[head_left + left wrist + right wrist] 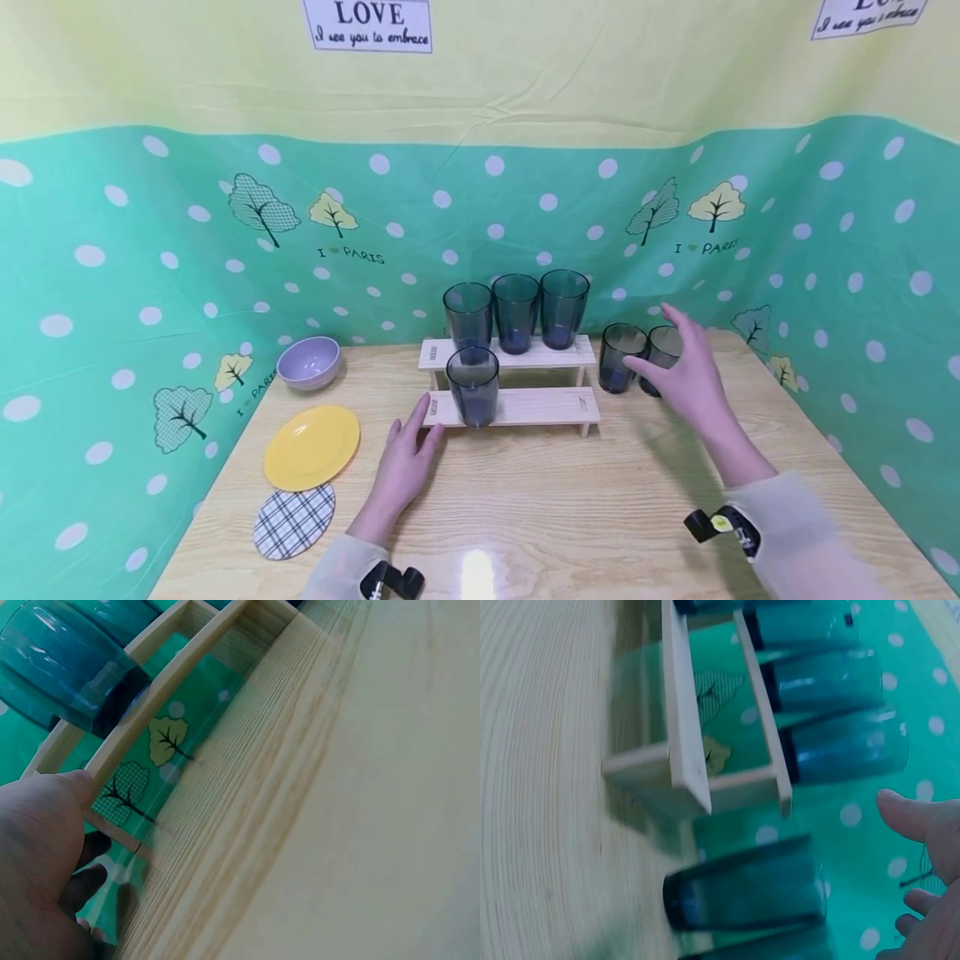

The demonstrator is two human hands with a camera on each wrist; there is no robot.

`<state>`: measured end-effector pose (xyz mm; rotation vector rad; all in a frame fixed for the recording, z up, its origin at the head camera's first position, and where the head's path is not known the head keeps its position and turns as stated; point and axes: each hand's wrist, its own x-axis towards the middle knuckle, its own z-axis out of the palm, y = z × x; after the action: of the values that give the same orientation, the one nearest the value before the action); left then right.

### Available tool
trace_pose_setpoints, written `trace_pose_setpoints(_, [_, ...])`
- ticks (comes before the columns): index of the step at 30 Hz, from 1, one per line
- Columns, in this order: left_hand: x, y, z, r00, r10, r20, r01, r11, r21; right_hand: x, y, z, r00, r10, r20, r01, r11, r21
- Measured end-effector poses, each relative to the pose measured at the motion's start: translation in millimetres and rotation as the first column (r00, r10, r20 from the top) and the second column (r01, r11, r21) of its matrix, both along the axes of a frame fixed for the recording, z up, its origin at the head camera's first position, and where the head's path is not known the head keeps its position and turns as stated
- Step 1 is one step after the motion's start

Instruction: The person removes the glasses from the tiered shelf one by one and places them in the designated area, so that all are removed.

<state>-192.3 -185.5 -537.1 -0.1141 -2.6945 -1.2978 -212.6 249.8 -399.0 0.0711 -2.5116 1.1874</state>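
Note:
A two-step wooden rack [525, 406] stands mid-table. Three dark teal glasses [516, 312] line its upper step, and one more glass [473, 386] stands on the lower step at the left. Two further glasses [621, 357] stand on the table to the rack's right. My left hand [405, 457] lies flat on the table, fingertips touching the lower step's left end [97, 776]. My right hand [686, 371] hovers open with spread fingers just in front of the two loose glasses [746, 892], holding nothing.
A lilac bowl [308, 362], a yellow plate [312, 446] and a plaid coaster [294, 520] sit along the table's left side. A green polka-dot cloth [150, 292] walls the table at the back and both sides.

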Motion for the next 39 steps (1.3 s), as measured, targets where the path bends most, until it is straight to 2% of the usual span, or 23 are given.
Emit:
trace_pose_setpoints(11, [0.5,-1,-0.9,1.000,0.000,0.006,0.000,1.000,-0.003,9.2,-44,3.7,0.995,0.096,-0.042,-0.098,0.994,-0.050])
trace_pose_setpoints(20, [0.4,-1,-1.1,1.000,-0.003,0.001,0.003,1.000,-0.006,12.1,-80,1.7,0.983,0.181,-0.022,-0.182,0.976,-0.119])
trace_pose_setpoints(27, [0.9,-1,-0.6,1.000,0.000,-0.004,0.000,1.000,-0.010,12.5,-108,-1.8,0.964,0.260,-0.045,-0.264,0.945,-0.192])
trace_pose_setpoints(39, [0.3,0,-2.0,1.000,0.001,-0.015,-0.001,1.000,-0.008,12.3,-148,-5.7,0.936,0.347,-0.054,-0.348,0.899,-0.267])
